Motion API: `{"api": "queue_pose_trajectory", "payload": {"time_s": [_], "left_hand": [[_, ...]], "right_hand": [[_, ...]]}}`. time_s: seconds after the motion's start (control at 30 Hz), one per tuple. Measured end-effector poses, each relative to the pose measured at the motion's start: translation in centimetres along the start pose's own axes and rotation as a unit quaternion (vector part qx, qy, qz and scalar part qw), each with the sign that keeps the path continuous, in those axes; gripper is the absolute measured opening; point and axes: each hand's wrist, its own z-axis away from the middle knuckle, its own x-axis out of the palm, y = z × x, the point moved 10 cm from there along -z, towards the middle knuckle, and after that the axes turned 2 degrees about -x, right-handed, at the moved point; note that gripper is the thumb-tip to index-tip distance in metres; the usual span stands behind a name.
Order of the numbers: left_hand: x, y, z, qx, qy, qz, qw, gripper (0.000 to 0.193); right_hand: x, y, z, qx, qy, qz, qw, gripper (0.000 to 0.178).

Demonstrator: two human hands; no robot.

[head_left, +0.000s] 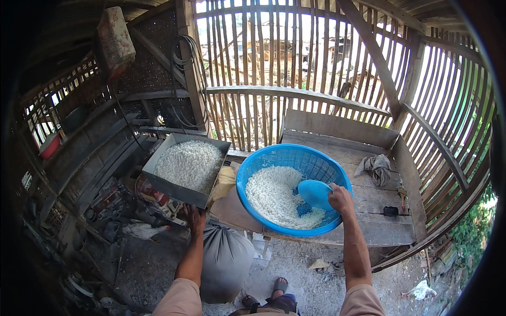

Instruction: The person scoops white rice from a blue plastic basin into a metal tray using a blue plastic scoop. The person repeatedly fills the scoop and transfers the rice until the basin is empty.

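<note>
Right hand (340, 198) closed on blue scoop (314, 194); left hand (196, 217) grips metal hopper (174, 188) underside
Scoop sits centre frame, in blue basket (274, 156) of white rice (271, 192): judged light, rigid plastic, best held at its rim; grains loose, spill-prone

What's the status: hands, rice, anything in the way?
Right hand holds blue scoop in blue basket, over rice. Left hand at metal hopper, full of rice. Nothing between them.
</note>
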Motion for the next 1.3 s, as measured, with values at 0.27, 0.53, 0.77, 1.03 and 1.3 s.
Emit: {"api": "queue_pose_trajectory", "payload": {"time_s": [0.27, 0.53, 0.77, 1.03, 1.3], "left_hand": [[2.4, -3.8, -0.2, -0.059, -0.019, 0.499, 0.864, 0.046], [-1.1, 0.5, 0.3, 0.056, 0.052, 0.014, 0.997, 0.046], [-1.1, 0.4, 0.2, 0.004, 0.043, 0.064, 0.997, 0.051], [-0.6, 0.0, -0.7, 0.074, 0.029, 0.109, 0.991, 0.057], [-0.5, -0.5, -0.1, 0.002, 0.064, 0.01, 0.998, 0.054]], "right_hand": [[0.2, -0.7, -0.2, -0.01, -0.005, -0.004, 1.0, 0.031], [0.3, -0.1, -0.4, -0.002, -0.003, -0.004, 1.0, 0.03], [0.3, 0.2, -0.2, 0.003, -0.007, 0.002, 1.0, 0.031], [0.4, -0.1, -0.3, -0.002, -0.006, 0.0, 1.0, 0.032], [0.4, -0.4, -0.2, -0.002, -0.007, -0.001, 1.0, 0.032]]}}
